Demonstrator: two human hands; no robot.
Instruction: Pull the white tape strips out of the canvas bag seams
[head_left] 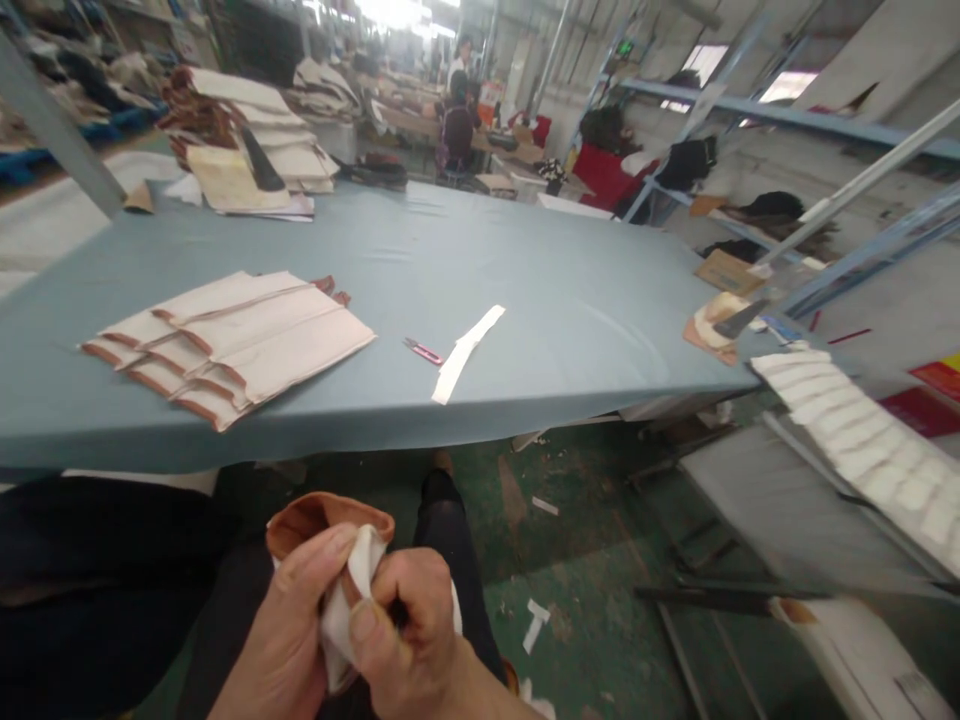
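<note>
Over my lap I hold a white fabric piece with a brown lining (324, 515), bunched up between both hands. My left hand (304, 590) is closed round its left side, thumb on top near the brown opening. My right hand (416, 620) pinches the white cloth from the right, fingers curled in. The lower part of the piece is hidden by my hands. On the table ahead lie pink-handled thread snips (424, 351) beside a white paper strip (469, 355). To their left rests an overlapping stack of cream fabric pieces with brown edges (247, 335).
The blue-covered table (480, 250) spans the view, its front edge beyond my knees. More cream pieces (277, 130) are piled at its far left. A rack with white pieces (870, 440) stands at right. Shelving (750, 220) lines the wall; a person (456, 130) sits far back.
</note>
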